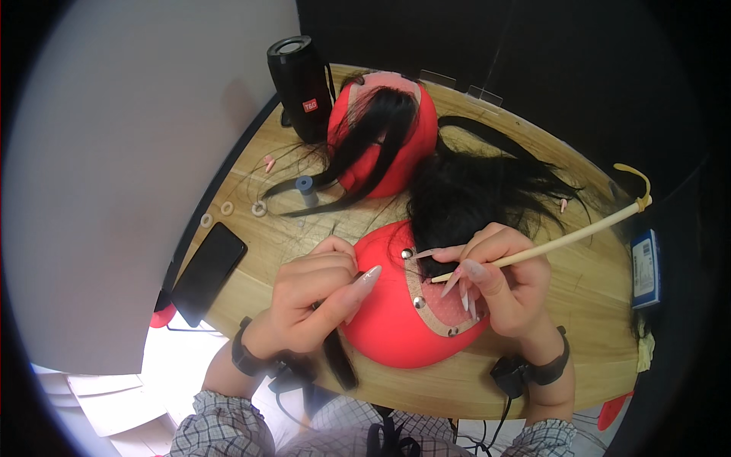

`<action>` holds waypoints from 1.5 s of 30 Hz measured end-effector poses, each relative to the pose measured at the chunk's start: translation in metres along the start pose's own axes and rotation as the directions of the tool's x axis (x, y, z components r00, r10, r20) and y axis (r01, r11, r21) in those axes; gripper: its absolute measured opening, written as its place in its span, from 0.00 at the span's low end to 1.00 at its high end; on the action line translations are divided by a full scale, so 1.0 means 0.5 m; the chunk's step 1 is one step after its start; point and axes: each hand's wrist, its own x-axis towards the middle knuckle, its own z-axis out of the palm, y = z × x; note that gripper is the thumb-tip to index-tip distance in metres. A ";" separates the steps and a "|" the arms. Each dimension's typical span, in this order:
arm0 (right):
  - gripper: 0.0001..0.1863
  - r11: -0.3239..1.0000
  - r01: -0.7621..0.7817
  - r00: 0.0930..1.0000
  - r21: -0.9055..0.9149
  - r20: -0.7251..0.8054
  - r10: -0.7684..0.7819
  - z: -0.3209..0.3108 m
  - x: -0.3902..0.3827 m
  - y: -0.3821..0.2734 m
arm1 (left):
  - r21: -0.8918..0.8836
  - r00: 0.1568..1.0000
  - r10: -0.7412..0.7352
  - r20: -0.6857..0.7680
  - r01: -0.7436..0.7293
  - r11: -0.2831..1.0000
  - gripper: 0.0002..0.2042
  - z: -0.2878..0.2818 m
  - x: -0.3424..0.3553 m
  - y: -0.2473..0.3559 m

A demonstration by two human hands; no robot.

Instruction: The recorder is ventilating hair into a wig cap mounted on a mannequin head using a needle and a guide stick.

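Observation:
A round red head form (381, 320) sits on the near side of the table. Pink netting (445, 306) with a tan border is pinned to it by round metal studs. My right hand (506, 286) grips a ventilating needle (567, 238) with a long pale handle, its tip at the netting beside black hair (451, 209). A yellow band (636, 179) hangs from the handle's far end. At the form's left side, my left hand (316, 293) is closed, fingers pinched on a lock of black hair (339, 362) that trails below it; the pinch is partly hidden.
Behind stands a second red form (392, 171) with long black hair, beside a black cylindrical speaker (298, 87). A phone (209, 273), small rings (228, 207) and a grey-blue spool (306, 190) lie left. A blue-and-white box (646, 269) stands at the right edge.

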 end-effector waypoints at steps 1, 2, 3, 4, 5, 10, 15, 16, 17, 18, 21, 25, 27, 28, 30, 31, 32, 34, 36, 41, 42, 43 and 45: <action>0.04 1.000 0.001 1.000 0.000 0.001 -0.001 0.001 0.000 0.001 | 0.001 1.000 0.001 0.005 -0.001 1.000 0.06 -0.001 0.000 0.000; 0.04 1.000 0.004 1.000 0.002 -0.006 -0.004 0.002 0.000 0.002 | 0.002 1.000 0.002 0.005 -0.002 1.000 0.06 -0.001 -0.001 0.000; 0.04 1.000 0.006 1.000 0.003 -0.012 -0.006 0.003 0.001 0.002 | 0.006 1.000 0.004 0.003 -0.004 1.000 0.06 -0.001 -0.001 0.000; 0.04 1.000 0.006 1.000 0.002 -0.013 -0.006 0.002 0.000 0.003 | 0.009 1.000 0.006 0.002 -0.006 1.000 0.06 -0.001 -0.001 -0.001; 0.03 1.000 -0.001 1.000 -0.009 -0.008 0.001 -0.001 -0.001 0.003 | 0.008 1.000 0.006 0.003 -0.006 1.000 0.06 0.000 -0.001 -0.001; 0.04 1.000 -0.010 0.999 -0.006 -0.032 0.010 0.001 -0.004 0.003 | 0.011 1.000 0.007 0.009 -0.007 1.000 0.06 -0.001 0.000 0.000; 0.06 0.998 0.022 1.000 -0.057 -0.001 -0.022 -0.002 -0.001 0.008 | 0.008 1.000 0.007 0.011 -0.007 1.000 0.06 -0.003 0.000 0.000; 0.06 0.998 0.023 1.000 -0.056 -0.001 -0.023 -0.003 -0.001 0.008 | 0.010 1.000 0.005 0.017 -0.005 1.000 0.06 -0.004 -0.001 0.000; 0.06 0.999 0.019 1.000 -0.047 0.012 -0.018 -0.005 -0.002 0.008 | 0.010 1.000 0.005 0.017 -0.005 1.000 0.06 -0.004 0.000 0.000; 0.07 0.999 0.014 1.000 -0.038 0.025 -0.013 -0.006 -0.002 0.007 | 0.011 1.000 0.002 0.020 -0.002 1.000 0.06 -0.004 0.001 0.001; 0.06 1.000 -0.011 1.000 -0.019 0.025 0.012 -0.008 -0.002 0.006 | 0.008 1.000 -0.006 0.023 0.006 1.000 0.06 -0.004 0.001 0.002; 0.06 0.998 -0.060 0.998 0.014 0.015 0.059 -0.007 -0.001 0.001 | -0.003 1.000 -0.006 0.020 0.006 1.000 0.07 -0.004 0.002 0.003; 0.07 0.998 -0.056 0.998 -0.001 0.036 0.056 -0.010 -0.001 0.002 | -0.005 1.000 -0.004 0.017 0.004 1.000 0.07 -0.002 0.003 0.003; 0.07 0.999 -0.052 0.998 0.001 0.035 0.052 -0.010 -0.001 -0.001 | -0.004 1.000 -0.004 0.014 0.004 1.000 0.07 -0.002 0.003 0.005; 0.08 0.982 -0.172 0.985 0.075 0.036 0.170 -0.009 -0.001 -0.009 | -0.005 1.000 -0.003 0.017 0.003 1.000 0.07 -0.004 0.000 0.005; 0.08 0.983 -0.167 0.986 0.078 0.032 0.165 -0.010 -0.003 -0.007 | -0.008 1.000 -0.002 0.024 0.002 1.000 0.07 -0.004 0.001 0.005; 0.09 0.981 -0.159 0.987 0.110 0.033 0.157 -0.011 -0.005 -0.001 | -0.003 1.000 0.001 0.029 -0.001 1.000 0.07 -0.003 0.000 0.005; 0.09 0.979 -0.144 0.990 0.148 0.026 0.142 -0.010 -0.007 0.002 | 0.017 0.999 0.037 0.015 -0.037 0.999 0.06 0.000 -0.002 0.004; 0.09 0.968 -0.169 0.985 0.184 -0.005 0.173 -0.004 -0.007 0.000 | 0.088 0.996 0.081 0.023 -0.083 0.993 0.06 0.006 0.002 0.004; 0.07 0.941 -0.204 0.974 0.270 -0.043 0.223 -0.001 -0.004 -0.001 | 0.287 0.990 0.143 0.023 -0.143 0.947 0.04 0.003 0.013 0.014; 0.07 0.941 -0.198 0.976 0.273 -0.037 0.216 -0.001 -0.003 -0.002 | 0.374 0.984 0.167 0.055 -0.175 0.911 0.04 0.003 0.019 0.020; 0.07 0.941 -0.196 0.977 0.275 -0.032 0.213 -0.002 -0.002 0.001 | 0.453 0.979 0.185 0.089 -0.205 0.868 0.05 0.004 0.022 0.022; 0.07 0.939 -0.193 0.978 0.284 -0.020 0.207 -0.003 0.000 0.005 | 0.559 0.971 0.157 0.178 -0.231 0.797 0.06 0.011 0.034 0.041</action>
